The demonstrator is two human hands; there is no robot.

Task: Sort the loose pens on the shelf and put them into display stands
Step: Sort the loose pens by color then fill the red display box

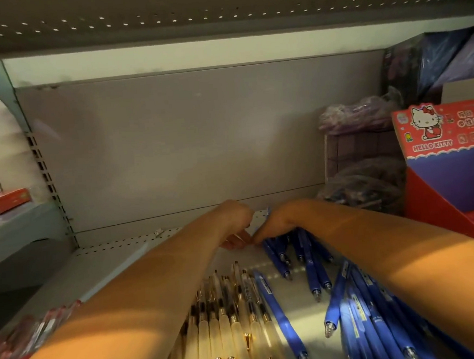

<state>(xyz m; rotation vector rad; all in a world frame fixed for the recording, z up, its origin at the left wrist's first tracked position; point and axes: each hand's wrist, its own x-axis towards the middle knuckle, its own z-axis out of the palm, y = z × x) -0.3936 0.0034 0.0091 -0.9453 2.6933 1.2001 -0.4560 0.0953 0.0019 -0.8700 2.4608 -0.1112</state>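
Observation:
Both my arms reach deep onto the shelf (pixel 118 260). My right hand (pixel 275 224) curls round the far ends of a bunch of blue pens (pixel 302 254) that fan toward me. My left hand (pixel 233 224) sits just beside it, fingertips touching the right hand's fingers; what it holds is hidden. More blue pens (pixel 360 319) lie loose at the right front. White pens with gold clips (pixel 229 328) lie in a row in the middle front. A single blue pen (pixel 279 313) rests along their right side.
A red Hello Kitty display stand (pixel 447 159) stands at the right. Behind it are bags of purple pens (pixel 357 114) and a dark bag (pixel 365 184). Red pens (pixel 33 333) lie at the front left. Red boxes (pixel 4 201) sit on the neighbouring shelf at left.

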